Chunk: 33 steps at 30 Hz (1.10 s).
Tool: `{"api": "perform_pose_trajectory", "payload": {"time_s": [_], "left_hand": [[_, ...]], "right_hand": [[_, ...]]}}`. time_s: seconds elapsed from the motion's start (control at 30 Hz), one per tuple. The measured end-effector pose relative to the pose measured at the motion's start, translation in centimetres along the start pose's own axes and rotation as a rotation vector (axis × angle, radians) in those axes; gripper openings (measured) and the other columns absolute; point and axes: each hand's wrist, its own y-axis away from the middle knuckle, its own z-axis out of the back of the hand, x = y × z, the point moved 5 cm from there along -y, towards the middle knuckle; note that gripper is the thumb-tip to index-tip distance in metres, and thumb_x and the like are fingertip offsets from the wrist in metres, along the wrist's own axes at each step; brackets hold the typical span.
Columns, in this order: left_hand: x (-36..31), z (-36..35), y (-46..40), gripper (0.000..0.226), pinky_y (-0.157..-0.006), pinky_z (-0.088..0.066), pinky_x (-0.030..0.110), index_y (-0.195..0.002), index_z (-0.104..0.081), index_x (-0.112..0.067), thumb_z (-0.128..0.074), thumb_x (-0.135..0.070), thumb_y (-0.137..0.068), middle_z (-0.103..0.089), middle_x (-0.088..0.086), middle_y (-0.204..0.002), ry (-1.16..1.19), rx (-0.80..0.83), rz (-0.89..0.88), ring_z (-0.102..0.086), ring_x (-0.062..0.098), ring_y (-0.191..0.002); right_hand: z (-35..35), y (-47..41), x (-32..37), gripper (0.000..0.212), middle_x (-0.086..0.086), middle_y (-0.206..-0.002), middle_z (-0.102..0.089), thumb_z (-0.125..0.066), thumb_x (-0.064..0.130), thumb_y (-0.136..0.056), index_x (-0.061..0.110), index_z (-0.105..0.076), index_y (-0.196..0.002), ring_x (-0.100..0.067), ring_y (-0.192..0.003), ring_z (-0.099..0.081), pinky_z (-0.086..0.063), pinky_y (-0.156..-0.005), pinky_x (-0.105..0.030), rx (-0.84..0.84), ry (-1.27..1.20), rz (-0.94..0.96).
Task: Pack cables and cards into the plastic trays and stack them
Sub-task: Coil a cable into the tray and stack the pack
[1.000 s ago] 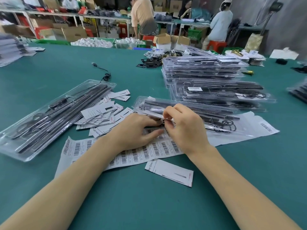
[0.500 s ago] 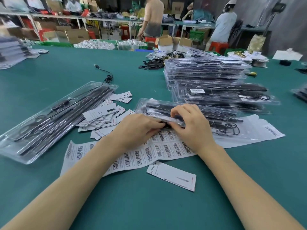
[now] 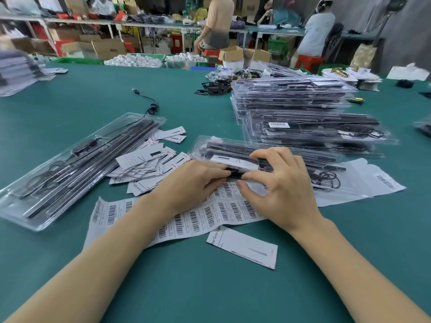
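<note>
Clear plastic tray (image 3: pixel 275 159), long and shallow with black bars and a coiled black cable in it, lies across the middle of the green tabletop (image 3: pixel 210 287), partly on a white sheet of barcode labels (image 3: pixel 186 220). A second ago both hands worked at the tray's near edge with the white card barely showing between them; now the white printed card (image 3: pixel 235 162) lies flat on top of the tray's left part, and the right hand (image 3: pixel 282 183) has spread wider over it. Its fingertips (image 3: pixel 256 156) press on the card's right end while the thumb curls under at the tray's near rim, so it pinches card and tray together. The left hand (image 3: pixel 193 180) rests at the near rim with fingers curled toward a small black part there; whether it actually grips that part I cannot tell.

I judge that the card is being seated in this tray, so the tray is close to finished and due for stacking.

Toward the far right edge stands the tall stack of filled clear trays (image 3: pixel 303 113). Another filled clear tray (image 3: pixel 77 169) lies aslant near the left edge, with a loose pile of white cards (image 3: pixel 149 164) between it and the hands. One single white card (image 3: pixel 242 249) lies nearer the front edge.
</note>
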Motion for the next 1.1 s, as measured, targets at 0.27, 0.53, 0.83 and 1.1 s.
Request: {"api": "perform_pose_trajectory", "payload": {"time_s": [0.27,0.53,0.83,1.1], "left_hand": [[-0.2,0.2,0.2,0.023,-0.086,-0.057,0.036,-0.118,-0.075,-0.012,-0.066,-0.015,-0.096,-0.075,-0.001,-0.112,0.005,-0.040,0.008,-0.071,0.017,-0.096],[-0.1,0.1,0.2,0.025,-0.093,-0.056,0.036,-0.121,-0.074,-0.013,-0.064,-0.017,-0.098,-0.072,0.002,-0.122,-0.003,-0.042,0.043,-0.071,0.019,-0.105],[0.5,-0.4,0.3,0.025,-0.098,-0.053,0.039,-0.120,-0.074,-0.012,-0.064,-0.018,-0.098,-0.071,0.004,-0.124,-0.009,-0.018,0.078,-0.066,0.021,-0.113],[0.0,0.1,0.4,0.024,-0.080,-0.048,0.038,-0.116,-0.076,-0.019,-0.069,-0.026,-0.093,-0.075,-0.008,-0.111,-0.188,-0.100,-0.016,-0.057,0.023,-0.101]], "right_hand": [[0.2,1.8,1.4,0.032,-0.009,-0.143,-0.058,-0.058,0.031,-0.092,0.016,-0.077,-0.113,-0.032,-0.134,-0.051,-0.043,-0.103,-0.050,0.116,0.090,-0.064],[-1.1,2.1,1.4,0.059,-0.008,-0.165,-0.026,-0.036,0.052,-0.099,0.016,-0.057,-0.142,-0.027,-0.153,-0.022,-0.026,-0.119,-0.054,0.295,0.179,-0.113],[-2.9,1.5,1.1,0.088,-0.011,-0.168,0.011,-0.007,0.071,-0.093,0.013,-0.024,-0.158,-0.026,-0.155,0.012,-0.007,-0.123,-0.058,0.482,0.260,-0.255],[-2.9,1.3,1.0,0.062,-0.011,-0.168,-0.007,-0.025,0.067,-0.097,0.031,-0.052,-0.139,-0.027,-0.156,0.001,-0.011,-0.120,-0.063,0.389,0.170,-0.254]]}}
